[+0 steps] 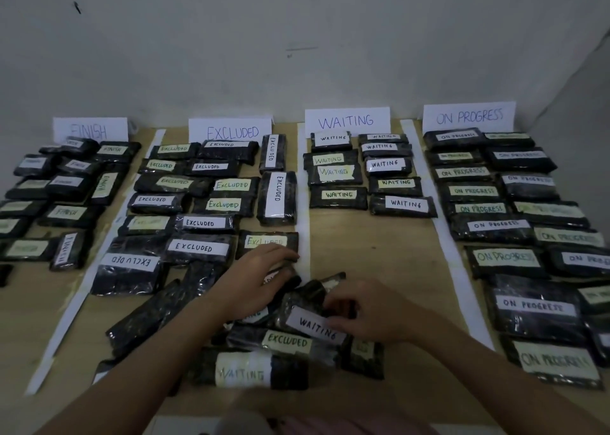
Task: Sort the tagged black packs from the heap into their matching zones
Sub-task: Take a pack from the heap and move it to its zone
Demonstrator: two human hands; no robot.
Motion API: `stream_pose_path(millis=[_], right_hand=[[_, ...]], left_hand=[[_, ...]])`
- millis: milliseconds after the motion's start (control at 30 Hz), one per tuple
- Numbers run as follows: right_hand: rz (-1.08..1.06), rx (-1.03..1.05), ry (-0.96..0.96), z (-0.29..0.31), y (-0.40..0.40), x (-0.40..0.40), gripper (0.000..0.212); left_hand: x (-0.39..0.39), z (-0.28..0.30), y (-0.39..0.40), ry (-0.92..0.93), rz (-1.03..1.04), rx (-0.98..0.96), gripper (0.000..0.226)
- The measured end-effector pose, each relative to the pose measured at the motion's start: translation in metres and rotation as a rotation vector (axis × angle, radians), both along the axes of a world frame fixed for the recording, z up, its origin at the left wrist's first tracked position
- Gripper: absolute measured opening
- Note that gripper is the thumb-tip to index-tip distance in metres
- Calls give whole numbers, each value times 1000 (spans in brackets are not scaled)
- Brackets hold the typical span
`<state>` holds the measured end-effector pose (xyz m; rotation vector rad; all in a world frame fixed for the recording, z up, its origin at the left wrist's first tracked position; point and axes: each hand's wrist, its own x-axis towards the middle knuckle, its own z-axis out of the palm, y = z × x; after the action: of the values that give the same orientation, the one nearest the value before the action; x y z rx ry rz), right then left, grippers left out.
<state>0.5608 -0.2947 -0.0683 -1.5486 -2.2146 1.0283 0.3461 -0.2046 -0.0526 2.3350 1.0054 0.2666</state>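
A heap of black packs (185, 309) lies at the front middle of the table. Among them are one tagged EXCLUDED (288, 340) and one tagged WAITING (244, 373). My left hand (254, 279) grips a pack (290, 281) at the heap's far edge; the hand hides most of its tag. My right hand (363, 312) pinches the right end of another pack tagged WAITING (313, 327) on top of the heap. Paper signs at the back read FINISH (90, 130), EXCLUDED (231, 131), WAITING (346, 121) and ON PROGRESS (468, 116).
White tape strips (452, 253) split the wooden table (379, 246) into four lanes. Each lane holds several sorted packs. The WAITING lane has bare wood between its packs and the heap. A grey wall (297, 38) stands behind the signs.
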Motion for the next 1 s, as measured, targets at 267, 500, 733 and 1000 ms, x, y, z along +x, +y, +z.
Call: stream_pose_path(millis=[267, 500, 733, 1000], right_hand=[[-112, -118, -5, -3, -6, -13, 38], [-341, -26, 213, 25, 9, 13, 30], [-290, 438, -168, 26, 44, 22, 65], [-299, 376, -446, -5, 100, 40, 59]], left_hand=[[-6, 0, -10, 2, -58, -10, 43], [12, 11, -4, -56, -41, -128, 46], [57, 16, 18, -443, 300, -512, 33], [39, 10, 35, -226, 374, -292, 48]])
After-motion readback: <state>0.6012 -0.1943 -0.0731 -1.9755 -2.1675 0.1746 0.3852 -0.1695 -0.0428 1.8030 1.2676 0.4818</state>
